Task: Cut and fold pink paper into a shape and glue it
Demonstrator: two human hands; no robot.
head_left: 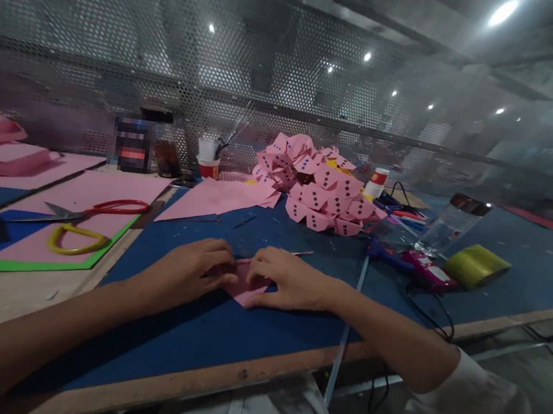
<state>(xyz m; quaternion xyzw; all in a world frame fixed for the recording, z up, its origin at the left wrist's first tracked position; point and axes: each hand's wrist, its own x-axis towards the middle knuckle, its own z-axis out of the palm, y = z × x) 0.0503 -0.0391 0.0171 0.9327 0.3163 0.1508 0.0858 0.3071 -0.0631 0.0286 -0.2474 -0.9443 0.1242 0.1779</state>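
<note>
A small piece of folded pink paper [242, 286] lies on the blue tabletop [179, 339] in front of me. My left hand [199, 263] grips its left side with bent fingers, the fingertips partly hidden. From the other side, my right hand [287, 277] pinches the paper, thumb near its lower point and fingers curled along the top edge. A thin pink tip [304, 253] shows beyond my right fingers. Behind my hands sits a pile of folded pink paper shapes [323, 192] with dark dots. Flat pink sheets [212, 198] lie to the left of that pile.
Red-handled scissors [118, 206] and a yellow scissor handle [77, 240] rest on coloured sheets [116, 241] at left. On the right are a clear bottle [448, 228], a purple glue gun [427, 271] with a cable and a yellow tape roll [478, 267]. Paper cups [207, 166] stand behind.
</note>
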